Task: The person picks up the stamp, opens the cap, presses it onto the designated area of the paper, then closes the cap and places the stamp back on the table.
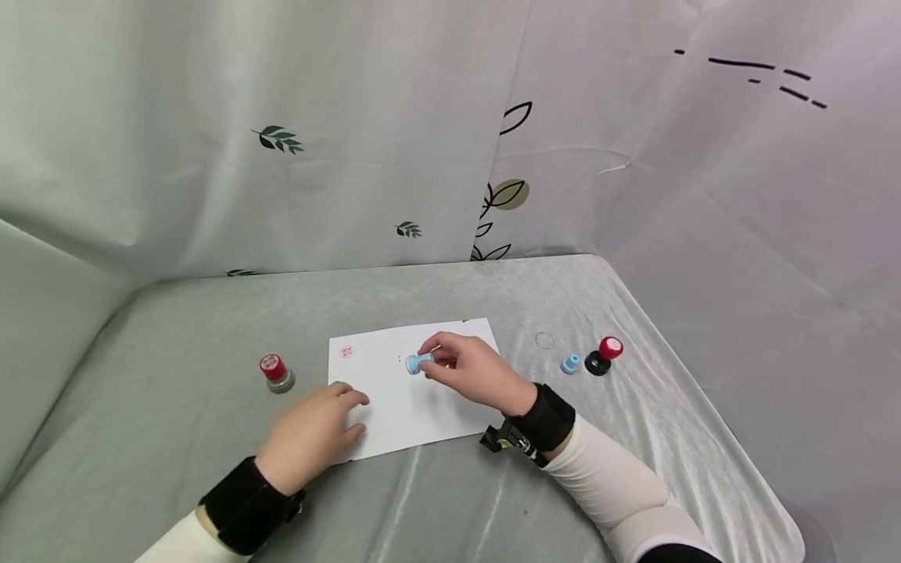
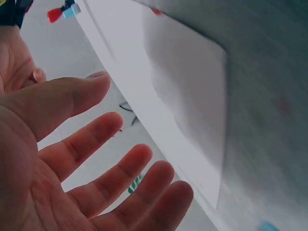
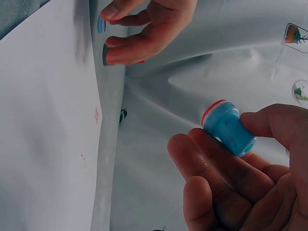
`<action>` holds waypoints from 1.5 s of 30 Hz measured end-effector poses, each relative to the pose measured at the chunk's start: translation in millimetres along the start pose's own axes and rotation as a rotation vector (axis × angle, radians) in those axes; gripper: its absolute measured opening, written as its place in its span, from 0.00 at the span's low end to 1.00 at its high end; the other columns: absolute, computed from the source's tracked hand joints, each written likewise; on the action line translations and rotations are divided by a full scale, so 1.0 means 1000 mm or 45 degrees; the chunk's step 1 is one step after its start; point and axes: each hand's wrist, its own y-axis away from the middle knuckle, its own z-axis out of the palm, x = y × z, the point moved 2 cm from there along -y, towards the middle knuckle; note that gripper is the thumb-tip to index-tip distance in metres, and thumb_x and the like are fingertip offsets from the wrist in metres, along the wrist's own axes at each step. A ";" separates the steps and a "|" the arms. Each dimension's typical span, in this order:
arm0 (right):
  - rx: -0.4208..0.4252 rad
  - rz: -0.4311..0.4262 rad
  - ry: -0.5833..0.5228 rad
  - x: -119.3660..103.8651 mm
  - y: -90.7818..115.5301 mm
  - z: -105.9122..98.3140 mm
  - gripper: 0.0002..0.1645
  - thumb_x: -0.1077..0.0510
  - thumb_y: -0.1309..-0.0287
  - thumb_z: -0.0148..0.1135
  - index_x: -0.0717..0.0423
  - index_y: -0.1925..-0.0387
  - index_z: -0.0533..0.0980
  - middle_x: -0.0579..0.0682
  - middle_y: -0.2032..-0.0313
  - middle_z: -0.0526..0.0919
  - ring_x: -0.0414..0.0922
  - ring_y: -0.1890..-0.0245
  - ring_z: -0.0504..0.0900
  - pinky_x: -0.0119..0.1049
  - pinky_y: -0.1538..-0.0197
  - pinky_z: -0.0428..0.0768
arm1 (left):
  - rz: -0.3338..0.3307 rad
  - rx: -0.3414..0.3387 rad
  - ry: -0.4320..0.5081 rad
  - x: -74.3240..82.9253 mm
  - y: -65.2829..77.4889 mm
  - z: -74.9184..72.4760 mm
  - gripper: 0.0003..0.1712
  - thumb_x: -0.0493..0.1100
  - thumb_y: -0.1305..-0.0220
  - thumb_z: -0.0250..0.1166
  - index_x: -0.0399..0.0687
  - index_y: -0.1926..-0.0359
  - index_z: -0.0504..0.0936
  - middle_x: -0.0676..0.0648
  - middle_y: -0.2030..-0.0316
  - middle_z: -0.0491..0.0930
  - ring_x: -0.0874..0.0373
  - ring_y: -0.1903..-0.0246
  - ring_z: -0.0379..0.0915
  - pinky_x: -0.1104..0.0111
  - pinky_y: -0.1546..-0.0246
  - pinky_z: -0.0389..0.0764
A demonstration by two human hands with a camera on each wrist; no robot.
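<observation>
My right hand [image 1: 479,371] pinches a small light-blue stamp [image 3: 227,126] between thumb and fingers above the white paper [image 1: 394,414]. In the right wrist view the stamp's red-edged face points up and left, away from the palm. My left hand [image 1: 313,430] lies over the paper's lower left edge with its fingers spread, gripping nothing. A red flower-like print [image 1: 347,352] marks the paper's upper left corner. A few tiny marks show near the stamp.
Left of the paper stands a red-topped stamp [image 1: 273,367] with a clear base. To the right are a light-blue cap [image 1: 571,363], a black round piece [image 1: 597,363] and a red stamp piece [image 1: 611,347]. A faint ring [image 1: 545,340] marks the grey cloth.
</observation>
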 end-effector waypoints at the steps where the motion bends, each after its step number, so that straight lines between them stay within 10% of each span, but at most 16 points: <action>1: 0.000 0.001 0.003 0.000 0.000 0.000 0.08 0.54 0.36 0.61 0.49 0.57 0.78 0.41 0.67 0.88 0.33 0.70 0.78 0.33 0.66 0.75 | 0.015 -0.009 0.000 0.003 -0.002 0.001 0.19 0.47 0.51 0.75 0.49 0.57 0.85 0.48 0.59 0.81 0.52 0.61 0.76 0.56 0.60 0.80; 16: -0.009 0.008 0.029 0.002 -0.001 0.000 0.08 0.52 0.35 0.60 0.49 0.56 0.77 0.39 0.67 0.87 0.33 0.70 0.77 0.32 0.67 0.75 | -0.031 -0.231 -0.029 0.015 -0.011 0.020 0.22 0.51 0.51 0.75 0.51 0.54 0.85 0.44 0.51 0.78 0.47 0.54 0.72 0.53 0.61 0.81; 30: -0.073 0.048 0.033 0.008 -0.009 0.016 0.08 0.53 0.35 0.60 0.50 0.56 0.78 0.50 0.64 0.88 0.34 0.69 0.78 0.32 0.66 0.73 | -0.001 -0.166 -0.030 0.012 -0.008 0.020 0.18 0.50 0.50 0.74 0.51 0.58 0.85 0.44 0.52 0.78 0.47 0.56 0.72 0.55 0.64 0.81; 45: -0.165 0.113 0.375 0.013 -0.060 0.039 0.12 0.48 0.35 0.59 0.50 0.56 0.79 0.43 0.67 0.85 0.33 0.70 0.77 0.29 0.69 0.75 | 0.032 -0.111 -0.029 0.011 -0.002 0.018 0.15 0.46 0.50 0.73 0.50 0.59 0.86 0.48 0.64 0.77 0.52 0.66 0.69 0.62 0.71 0.78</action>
